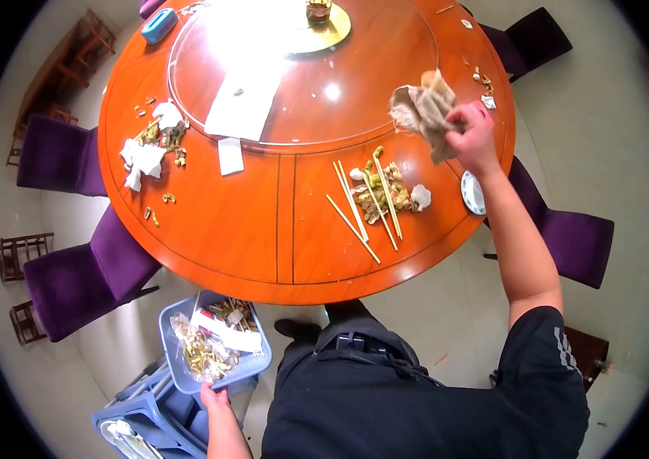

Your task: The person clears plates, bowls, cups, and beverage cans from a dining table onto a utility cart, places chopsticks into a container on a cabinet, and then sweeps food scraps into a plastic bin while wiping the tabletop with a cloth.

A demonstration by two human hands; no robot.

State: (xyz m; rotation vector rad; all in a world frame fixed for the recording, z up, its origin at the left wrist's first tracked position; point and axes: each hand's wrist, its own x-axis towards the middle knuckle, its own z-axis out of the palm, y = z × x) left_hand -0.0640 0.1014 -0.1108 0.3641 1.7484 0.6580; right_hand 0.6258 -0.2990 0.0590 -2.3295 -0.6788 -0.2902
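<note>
My right hand [471,138] is closed on a crumpled beige cloth [424,111], held over the right side of the round wooden table [256,222]. Below the cloth lies a heap of shells and pods [379,195] with several chopsticks [351,203] and balled tissues. Down at the lower left, my left hand [215,398] grips the near rim of a blue plastic tub [252,371]. Inside the tub are shells, pods, a clear plastic bag and white paper. A small patterned plate [473,193] rests at the table edge beside my right forearm.
Another scrap heap with tissues [143,159] lies on the table's left. White paper [244,107] lies on the glass turntable [370,99]. A blue box [159,26] stands at the far left. Purple chairs [72,283] surround the table, and a blue cart [149,417] stands beneath the tub.
</note>
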